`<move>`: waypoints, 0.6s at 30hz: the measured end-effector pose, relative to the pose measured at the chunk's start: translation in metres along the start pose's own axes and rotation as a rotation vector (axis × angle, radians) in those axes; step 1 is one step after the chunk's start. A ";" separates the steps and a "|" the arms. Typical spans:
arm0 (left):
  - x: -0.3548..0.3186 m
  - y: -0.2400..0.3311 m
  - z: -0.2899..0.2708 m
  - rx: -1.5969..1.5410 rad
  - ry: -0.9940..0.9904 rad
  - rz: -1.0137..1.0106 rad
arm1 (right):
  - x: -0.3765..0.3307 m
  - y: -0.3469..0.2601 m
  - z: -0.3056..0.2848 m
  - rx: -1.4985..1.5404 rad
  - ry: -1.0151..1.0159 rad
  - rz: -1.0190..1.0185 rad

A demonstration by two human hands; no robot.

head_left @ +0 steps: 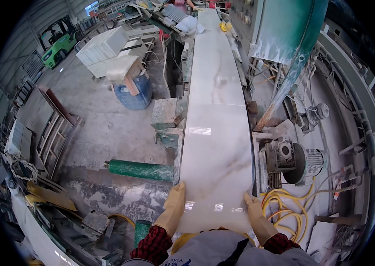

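Observation:
A long polished white stone slab (216, 150) with brownish veins lies in front of me, its near end close to my body. My left hand (173, 208), in a tan rubber glove, grips the slab's left edge near that end. Opposite it, my right hand (258, 217), gloved the same way, holds the right edge. The fingers of both hands are partly hidden at the slab's sides. A thin line crosses the stone farther off, where a second white slab (212, 57) continues away from me.
Left of the slab stick out a green roller (141, 170) and a grey block (165, 111). Beyond stand a blue barrel (134, 94), stacked white slabs (103, 46) and a green forklift (58, 46). At right are a motor (309, 164), a coiled yellow hose (285, 213) and a green machine (285, 33).

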State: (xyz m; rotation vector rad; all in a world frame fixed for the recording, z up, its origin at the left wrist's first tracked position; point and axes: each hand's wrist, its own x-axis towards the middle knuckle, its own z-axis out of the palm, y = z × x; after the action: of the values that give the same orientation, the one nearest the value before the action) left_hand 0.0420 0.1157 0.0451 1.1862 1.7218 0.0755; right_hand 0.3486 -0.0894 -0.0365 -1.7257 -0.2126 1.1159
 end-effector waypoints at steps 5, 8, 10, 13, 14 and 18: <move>0.005 0.009 -0.001 0.114 0.005 -0.011 | 0.007 -0.010 -0.002 -0.062 0.046 0.083; 0.005 0.016 0.001 0.135 0.022 0.009 | 0.007 -0.018 -0.002 -0.031 0.028 0.085; 0.004 0.019 0.004 0.059 0.007 -0.010 | 0.006 -0.022 -0.001 -0.033 0.029 0.066; 0.001 0.023 0.010 0.047 0.036 -0.049 | 0.007 -0.023 -0.004 -0.092 0.044 0.053; 0.000 0.024 0.012 0.064 0.055 -0.071 | 0.008 -0.022 -0.007 -0.127 0.044 0.050; -0.002 0.030 0.013 0.049 0.049 -0.081 | 0.023 -0.013 -0.012 -0.184 0.076 0.066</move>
State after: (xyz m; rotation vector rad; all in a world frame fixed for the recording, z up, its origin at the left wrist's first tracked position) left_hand 0.0716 0.1241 0.0557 1.1574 1.8224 0.0132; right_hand 0.3749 -0.0767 -0.0384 -1.9469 -0.2185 1.1042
